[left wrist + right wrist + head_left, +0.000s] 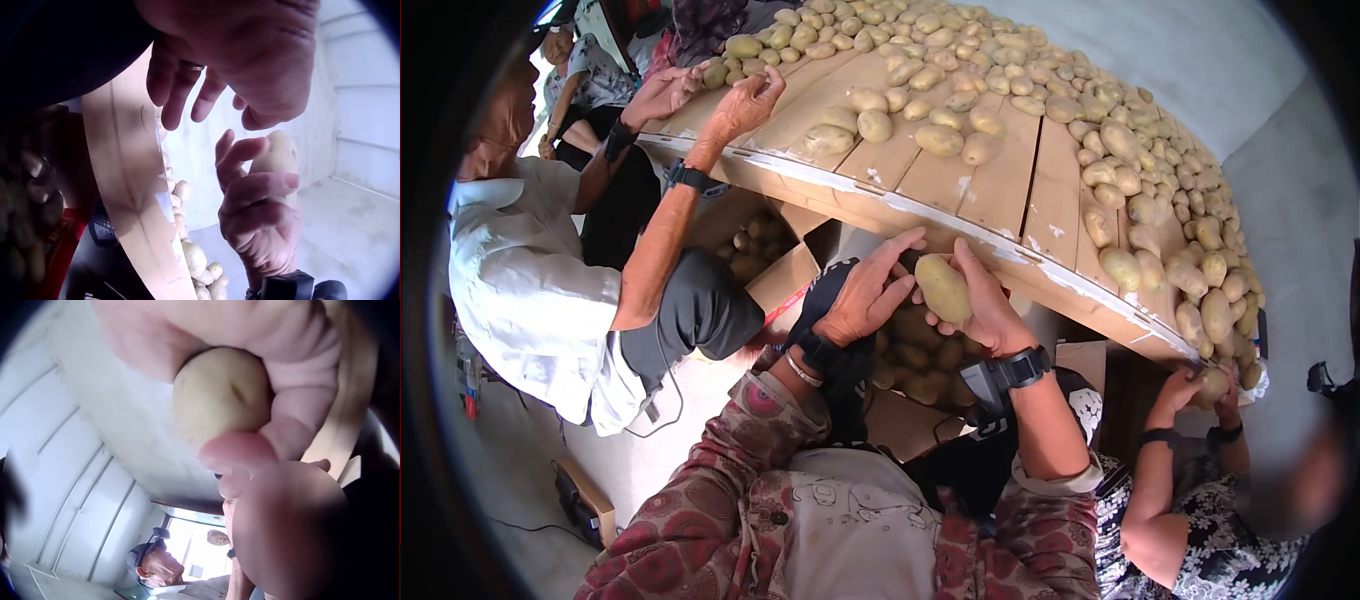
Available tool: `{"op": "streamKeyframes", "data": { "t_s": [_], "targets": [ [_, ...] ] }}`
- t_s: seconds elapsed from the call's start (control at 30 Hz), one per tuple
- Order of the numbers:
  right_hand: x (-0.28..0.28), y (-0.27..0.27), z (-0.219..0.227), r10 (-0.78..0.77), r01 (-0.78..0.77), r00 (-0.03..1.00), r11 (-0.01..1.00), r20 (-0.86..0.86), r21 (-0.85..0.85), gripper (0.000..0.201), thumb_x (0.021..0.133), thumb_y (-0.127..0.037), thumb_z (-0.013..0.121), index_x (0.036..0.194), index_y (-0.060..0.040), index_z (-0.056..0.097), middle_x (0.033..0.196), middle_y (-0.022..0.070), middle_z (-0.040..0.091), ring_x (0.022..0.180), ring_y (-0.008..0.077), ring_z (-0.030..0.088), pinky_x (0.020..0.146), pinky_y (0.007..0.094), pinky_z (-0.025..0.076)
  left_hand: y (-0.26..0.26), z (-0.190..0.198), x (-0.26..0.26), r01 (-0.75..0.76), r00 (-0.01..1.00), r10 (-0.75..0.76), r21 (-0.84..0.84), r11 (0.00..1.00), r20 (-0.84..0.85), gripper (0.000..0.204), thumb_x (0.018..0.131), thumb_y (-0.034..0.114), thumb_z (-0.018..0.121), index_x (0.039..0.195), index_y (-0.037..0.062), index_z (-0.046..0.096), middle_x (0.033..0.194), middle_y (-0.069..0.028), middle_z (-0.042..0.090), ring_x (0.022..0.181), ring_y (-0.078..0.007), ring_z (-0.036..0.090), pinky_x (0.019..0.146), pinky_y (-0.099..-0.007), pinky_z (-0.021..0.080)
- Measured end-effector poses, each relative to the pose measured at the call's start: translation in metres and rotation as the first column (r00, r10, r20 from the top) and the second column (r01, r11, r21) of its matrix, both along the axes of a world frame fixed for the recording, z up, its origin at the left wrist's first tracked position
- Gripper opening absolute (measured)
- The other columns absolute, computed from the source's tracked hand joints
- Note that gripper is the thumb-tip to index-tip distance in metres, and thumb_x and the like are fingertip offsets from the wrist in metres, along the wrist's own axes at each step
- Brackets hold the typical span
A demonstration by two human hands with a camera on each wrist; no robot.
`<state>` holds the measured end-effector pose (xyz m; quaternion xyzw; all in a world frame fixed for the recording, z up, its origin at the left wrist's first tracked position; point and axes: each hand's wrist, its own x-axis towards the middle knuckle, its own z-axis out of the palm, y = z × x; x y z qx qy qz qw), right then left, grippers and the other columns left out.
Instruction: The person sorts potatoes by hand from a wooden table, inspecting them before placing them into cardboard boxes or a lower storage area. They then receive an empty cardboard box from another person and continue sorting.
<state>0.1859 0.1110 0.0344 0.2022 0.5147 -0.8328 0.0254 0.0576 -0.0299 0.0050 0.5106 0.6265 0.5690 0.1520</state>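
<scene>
My right hand (998, 315) grips a large yellow-skinned potato (943, 288) near the front edge of the wooden table. Its fingers wrap the potato's sides, and in the right wrist view one end of the potato (219, 394) faces the camera, marked by a small dark dent. My left hand (863, 298) is just left of that potato, fingers loosely extended and nothing held. The left wrist view shows a gap between the left hand (237, 62) and the potato (275, 156). Below both hands, more potatoes (920, 360) fill a box at my lap.
Many potatoes (1120, 140) are heaped along the far and right sides of the plank table (990, 190), with a few nearer its front edge. A person on the left (550, 280) and another on the right (1240, 520) work at the edge. A cardboard box (785, 275) with potatoes stands left.
</scene>
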Motion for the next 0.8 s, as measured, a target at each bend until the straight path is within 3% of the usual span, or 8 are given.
{"op": "streamKeyframes", "data": {
  "t_s": [0.07, 0.23, 0.33, 0.5, 0.57, 0.67, 0.7, 0.8],
  "targets": [
    [-0.004, -0.003, 0.002, -0.005, 0.005, 1.0, 1.0, 0.011, -0.019, 0.066, 0.091, -0.067, 0.025, 0.117, -0.011, 0.05, 0.087, 0.0076, 0.062, 0.059, 0.0167, 0.06, 0.045, 0.023, 0.043, -0.002, -0.001, -0.006, 0.147, 0.979, -0.156, -0.075, 0.986, -0.134, 0.057, 0.083, 0.013, 0.057, 0.136, 0.0053, 0.036, 0.119, -0.0153, 0.054, 0.08, -0.0247, 0.059, 0.075, -0.0337, 0.048],
    [-0.013, 0.005, -0.007, 0.126, -0.124, 0.991, 0.99, 0.034, -0.067, 0.071, 0.088, -0.07, 0.027, 0.12, -0.0109, 0.05, 0.091, 0.0058, 0.063, 0.06, 0.0183, 0.062, 0.044, 0.0213, 0.044, -0.006, -0.004, 0.0, 0.181, 0.977, -0.177, -0.024, 0.983, 0.118, 0.055, 0.079, 0.012, 0.058, 0.131, 0.0058, 0.043, 0.113, -0.0138, 0.056, 0.088, -0.0238, 0.059, 0.076, -0.0326, 0.048],
    [-0.016, 0.01, -0.018, 0.163, -0.153, 0.979, 0.984, 0.124, -0.087, 0.076, 0.086, -0.073, 0.027, 0.123, -0.0099, 0.049, 0.093, 0.0062, 0.064, 0.063, 0.0203, 0.064, 0.044, 0.0214, 0.045, -0.009, 0.012, 0.0, 0.256, 0.967, -0.255, -0.047, 0.966, 0.017, 0.057, 0.077, 0.011, 0.061, 0.131, 0.0072, 0.044, 0.11, -0.0125, 0.057, 0.089, -0.0211, 0.059, 0.072, -0.0302, 0.049],
    [-0.018, 0.013, -0.022, 0.105, -0.105, 0.988, 0.994, 0.109, -0.011, 0.072, 0.09, -0.067, 0.029, 0.126, -0.0081, 0.049, 0.104, 0.0089, 0.062, 0.071, 0.0227, 0.066, 0.052, 0.024, 0.05, -0.007, -0.007, -0.01, 0.22, 0.976, -0.218, -0.15, 0.964, 0.026, 0.039, 0.086, 0.017, 0.061, 0.12, 0.0048, 0.049, 0.096, -0.0058, 0.06, 0.075, -0.0113, 0.058, 0.069, -0.024, 0.047],
    [-0.016, 0.013, -0.019, 0.063, -0.066, 0.994, 0.997, 0.084, 0.031, 0.069, 0.091, -0.064, 0.03, 0.126, -0.0079, 0.049, 0.107, 0.009, 0.061, 0.076, 0.0219, 0.066, 0.056, 0.0243, 0.051, -0.006, -0.01, -0.01, 0.125, 0.975, -0.107, -0.08, 0.989, 0.192, 0.032, 0.092, 0.026, 0.055, 0.114, 0.0035, 0.051, 0.086, -0.0025, 0.057, 0.067, -0.0064, 0.053, 0.061, -0.0209, 0.045],
    [-0.012, 0.021, -0.008, 0.027, -0.027, 0.998, 1.0, -0.062, 0.007, 0.053, 0.095, -0.048, 0.043, 0.128, -0.0069, 0.049, 0.109, 0.0072, 0.06, 0.092, 0.0176, 0.062, 0.068, 0.0252, 0.052, -0.003, -0.018, -0.014, 0.083, 0.886, -0.051, -0.049, 0.995, 0.461, 0.029, 0.097, 0.028, 0.048, 0.109, 0.0024, 0.051, 0.081, -0.0014, 0.055, 0.061, -0.0055, 0.048, 0.054, -0.0201, 0.04],
    [-0.008, 0.021, -0.001, 0.049, -0.038, 0.993, 0.994, -0.11, 0.098, 0.048, 0.093, -0.039, 0.05, 0.128, -0.006, 0.049, 0.109, 0.0064, 0.06, 0.097, 0.0154, 0.059, 0.072, 0.0255, 0.052, 0.0, -0.019, -0.012, 0.015, 0.891, -0.005, -0.019, 1.0, 0.454, 0.03, 0.095, 0.029, 0.048, 0.103, 0.0003, 0.052, 0.065, -0.0037, 0.053, 0.052, -0.0086, 0.048, 0.051, -0.0238, 0.04],
    [-0.004, 0.02, -0.005, 0.098, -0.062, 0.986, 0.968, -0.138, 0.242, 0.042, 0.087, -0.019, 0.064, 0.125, -0.0044, 0.052, 0.108, 0.0045, 0.06, 0.097, 0.0125, 0.058, 0.076, 0.0257, 0.052, 0.001, -0.014, -0.009, 0.034, 0.934, -0.007, -0.069, 0.997, 0.358, 0.03, 0.095, 0.028, 0.049, 0.106, 0.0004, 0.051, 0.066, -0.0037, 0.054, 0.052, -0.0088, 0.049, 0.05, -0.0237, 0.04]
  ]
}}
